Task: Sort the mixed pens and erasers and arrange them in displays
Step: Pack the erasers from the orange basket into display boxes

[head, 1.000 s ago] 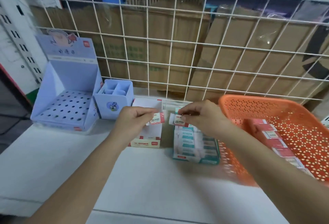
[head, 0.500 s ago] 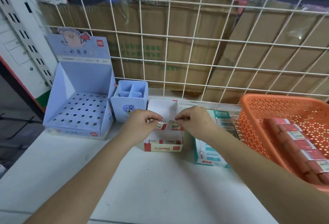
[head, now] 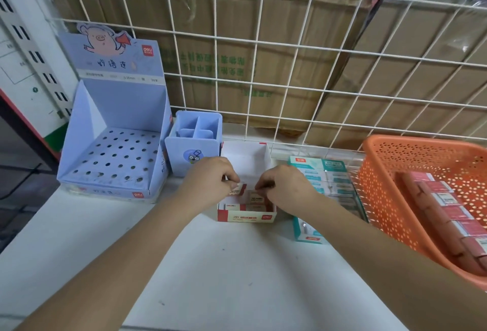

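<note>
A small red-and-white eraser display box (head: 246,217) stands open on the white shelf in the middle. My left hand (head: 210,180) pinches a red-sleeved eraser (head: 237,190) just above the box's front part. My right hand (head: 283,186) pinches a second eraser (head: 257,197) beside it, low inside the box. Another eraser (head: 232,207) lies along the box's front wall. To the right, a teal eraser display box (head: 324,180) holds rows of erasers. An orange perforated basket (head: 390,193) at far right holds several red-sleeved erasers (head: 448,214).
A light blue pen display stand (head: 113,151) with a holed deck stands at left, and a blue divided pen cup (head: 196,141) is next to it. A white wire grid (head: 263,80) backs the shelf, with cardboard boxes behind. The shelf's front edge (head: 79,328) lies below my arms.
Both hands carried their erasers left from over the teal box to the red-and-white box and lowered them toward it. The view has shifted, so the shelf items appear further right.
</note>
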